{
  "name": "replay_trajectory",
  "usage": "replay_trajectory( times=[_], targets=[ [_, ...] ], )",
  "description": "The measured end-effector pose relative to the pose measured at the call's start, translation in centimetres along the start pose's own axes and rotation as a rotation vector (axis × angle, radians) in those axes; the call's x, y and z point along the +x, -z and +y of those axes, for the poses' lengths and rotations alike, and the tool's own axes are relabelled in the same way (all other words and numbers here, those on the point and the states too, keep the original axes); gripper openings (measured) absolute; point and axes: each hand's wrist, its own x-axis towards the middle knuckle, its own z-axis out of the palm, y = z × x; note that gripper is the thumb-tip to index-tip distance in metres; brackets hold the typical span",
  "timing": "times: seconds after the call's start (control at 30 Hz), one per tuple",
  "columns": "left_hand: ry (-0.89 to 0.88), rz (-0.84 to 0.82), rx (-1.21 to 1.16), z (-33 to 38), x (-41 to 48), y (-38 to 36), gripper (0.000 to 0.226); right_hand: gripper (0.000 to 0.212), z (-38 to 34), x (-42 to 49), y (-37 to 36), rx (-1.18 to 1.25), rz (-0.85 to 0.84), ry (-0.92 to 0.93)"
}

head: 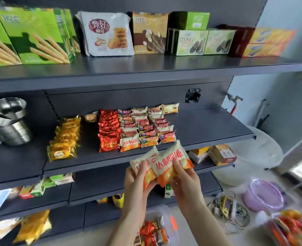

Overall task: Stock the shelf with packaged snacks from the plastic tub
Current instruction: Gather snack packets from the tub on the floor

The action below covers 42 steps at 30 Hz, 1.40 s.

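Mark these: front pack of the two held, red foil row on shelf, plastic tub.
front held pack (170, 163): head view, on its red lettering.
red foil row (109, 132): head view, a mid-row wrapper.
plastic tub (164, 210): head view, its clear far rim.

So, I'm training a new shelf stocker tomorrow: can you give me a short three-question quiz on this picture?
1. Multiple choice: the left hand and right hand together hold: A) two white-and-orange packets; B) a green box; C) a steel cup.
2. True or false: the plastic tub stands on the middle shelf.
3. Fill in: the steel containers stand to the ___ of the yellow packets.
Key: 1 A. 2 False: it sits well below the middle shelf, beneath the forearms. 3 left.
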Motion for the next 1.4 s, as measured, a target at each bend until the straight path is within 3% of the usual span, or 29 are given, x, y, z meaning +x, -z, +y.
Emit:
replay_trajectory(
  times=[0.27, 0.43, 0.73, 0.87, 1.03, 1.23, 1.4],
  targets=[
    [0.02, 0.0, 0.292, -2.0, 5.2, -3.8, 0.083, 0.042, -2.3, 4.6, 2.2, -0.07, -0.045, 0.01],
    [0.023, 0.016, 0.289, -4.2, 10.5, -7.8, 0.079, 0.051, -6.0, 11.6, 5.0, -0.33, -0.099, -0.05],
    [-0.044, 0.136, 0.346, -9.5, 19.8, -17.6, 0.048, 0.035, -16.6, 27.7, 9.5, -0.911, -0.471, -0.079],
    [-0.077, 0.173, 0.35, -10.2, 22.2, -20.3, 0.049, 0.037, -19.3, 32.0, 9.7, -0.944, -0.61, -0.141],
    [-0.16, 0.2, 0.51, -11.4, 25.2, -21.5, 0.072, 0.034, -19.6, 36.1, 10.8, -0.954, -0.61, -0.109],
    [-0.179, 0.199, 0.574, -12.2, 29.1, -22.2, 0.045, 0.052, -19.1, 39.3, 12.2, -0.845, -0.604, -0.099],
    [-0.123, 0.14, 0.488, -10.3, 33.9, -21.1, 0.059, 0.052, -17.9, 42.2, 9.7, -0.751, -0.578, -0.047]
  ],
)
